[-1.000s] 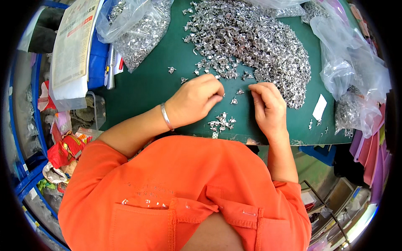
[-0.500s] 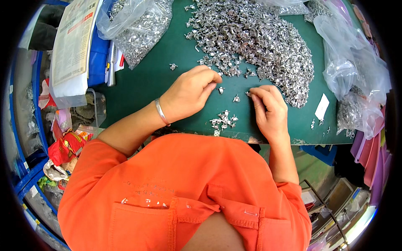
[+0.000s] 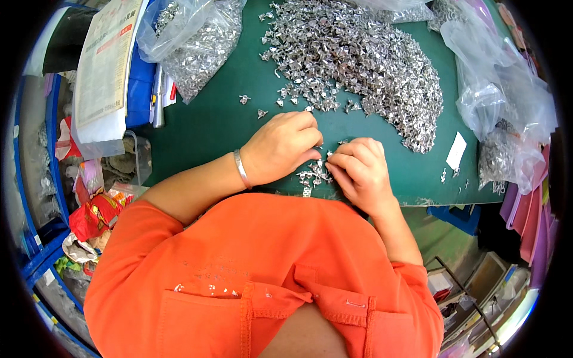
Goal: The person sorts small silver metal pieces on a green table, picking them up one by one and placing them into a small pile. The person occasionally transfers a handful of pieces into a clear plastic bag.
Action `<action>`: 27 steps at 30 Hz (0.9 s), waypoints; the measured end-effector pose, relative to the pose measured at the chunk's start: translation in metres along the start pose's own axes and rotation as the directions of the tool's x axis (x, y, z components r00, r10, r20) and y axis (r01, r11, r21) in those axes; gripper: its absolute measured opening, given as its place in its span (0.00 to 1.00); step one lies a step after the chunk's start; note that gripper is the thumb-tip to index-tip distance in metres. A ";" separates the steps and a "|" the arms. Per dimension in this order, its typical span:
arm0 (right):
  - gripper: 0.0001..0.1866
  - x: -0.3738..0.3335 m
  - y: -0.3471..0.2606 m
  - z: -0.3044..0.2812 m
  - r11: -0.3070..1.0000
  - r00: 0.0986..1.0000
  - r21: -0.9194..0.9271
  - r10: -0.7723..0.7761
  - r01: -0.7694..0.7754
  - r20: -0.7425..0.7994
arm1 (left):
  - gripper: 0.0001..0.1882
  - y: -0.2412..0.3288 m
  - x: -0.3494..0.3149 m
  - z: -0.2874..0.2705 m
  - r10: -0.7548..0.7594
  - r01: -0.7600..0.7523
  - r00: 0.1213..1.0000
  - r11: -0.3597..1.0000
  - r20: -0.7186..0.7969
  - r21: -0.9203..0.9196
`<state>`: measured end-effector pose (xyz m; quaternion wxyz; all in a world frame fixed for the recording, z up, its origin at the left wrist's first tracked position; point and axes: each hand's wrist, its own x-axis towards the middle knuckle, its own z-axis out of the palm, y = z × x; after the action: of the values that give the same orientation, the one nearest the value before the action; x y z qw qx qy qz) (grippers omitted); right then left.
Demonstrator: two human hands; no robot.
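Over the green table my left hand (image 3: 282,148), with a silver bangle on its wrist, is closed, thumb and forefinger pinching a small silvery metal part (image 3: 319,147). Facing it from the right, my right hand (image 3: 362,172) is also closed, with another small metal part (image 3: 329,154) at its fingertips. Between and just below the hands lies a little cluster of the same winged metal parts (image 3: 311,175), partly covered by my right fingers. Beyond the hands spreads a large heap of these parts (image 3: 358,56). One loose piece (image 3: 262,113) rests beside my left knuckles.
A clear plastic bag full of metal parts (image 3: 206,51) lies at the far left, near a printed paper (image 3: 107,59) on a blue holder (image 3: 141,89). On the right are a white tag (image 3: 456,151) and more plastic bags (image 3: 498,83). Blue shelving (image 3: 51,149) stands left of the table.
My hands have come closer together, the right one moving left and nearer to me, beside the small cluster. Two loose parts that lay between them no longer show there.
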<state>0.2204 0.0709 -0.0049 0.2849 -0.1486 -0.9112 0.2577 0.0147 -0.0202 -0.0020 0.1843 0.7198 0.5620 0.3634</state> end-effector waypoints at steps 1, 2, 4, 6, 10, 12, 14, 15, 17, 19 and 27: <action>0.11 -0.003 0.003 -0.002 0.999 1.000 0.039 0.026 -0.026 -0.001 | 0.07 -0.001 -0.003 -0.002 -0.031 0.031 1.000 0.998 0.000 -0.052; 0.10 -0.006 0.007 -0.005 0.996 0.999 0.078 0.052 -0.052 -0.001 | 0.06 -0.001 -0.006 -0.004 -0.062 0.062 0.998 0.993 0.002 -0.103; 0.11 -0.010 0.013 -0.011 0.988 0.984 0.027 0.157 -0.155 -0.081 | 0.05 -0.003 -0.009 -0.008 -0.136 0.131 0.990 0.981 -0.024 -0.141; 0.12 -0.004 0.012 -0.011 0.981 0.971 0.035 0.194 -0.191 -0.142 | 0.04 -0.002 -0.008 -0.013 -0.217 0.206 0.972 0.972 -0.087 -0.115; 0.13 -0.005 0.016 -0.001 0.998 0.999 0.047 0.050 -0.049 -0.002 | 0.05 -0.001 -0.005 -0.014 -0.239 0.225 0.964 0.966 -0.112 -0.126; 0.14 -0.007 0.015 -0.001 0.998 0.998 0.008 0.060 -0.059 -0.036 | 0.05 0.000 -0.006 -0.014 -0.239 0.226 0.966 0.966 -0.098 -0.127; 0.13 -0.009 0.013 -0.002 0.998 0.997 0.005 0.064 -0.064 -0.044 | 0.06 0.004 -0.007 -0.013 -0.222 0.213 0.973 0.970 -0.066 -0.119; 0.13 -0.009 0.012 -0.002 0.998 0.997 0.018 0.064 -0.063 -0.034 | 0.07 0.006 -0.006 -0.010 -0.203 0.197 0.978 0.974 -0.040 -0.114; 0.12 -0.006 0.008 -0.001 0.992 0.991 0.044 0.119 -0.116 -0.066 | 0.10 0.006 -0.004 -0.005 -0.120 0.120 0.993 0.993 -0.009 -0.024; 0.11 0.001 -0.002 0.001 0.974 0.964 0.076 0.223 -0.214 -0.147 | 0.10 0.003 -0.004 0.001 -0.084 0.084 0.996 0.996 0.002 0.029; 0.08 -0.001 0.003 -0.003 0.970 0.991 0.205 0.122 -0.130 0.052 | 0.08 0.003 -0.010 0.000 -0.004 0.004 0.996 1.000 0.094 0.002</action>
<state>0.2234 0.0745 -0.0046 0.2642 -0.1703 -0.8734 0.3720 0.0154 -0.0301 -0.0031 0.2104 0.7351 0.5545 0.3284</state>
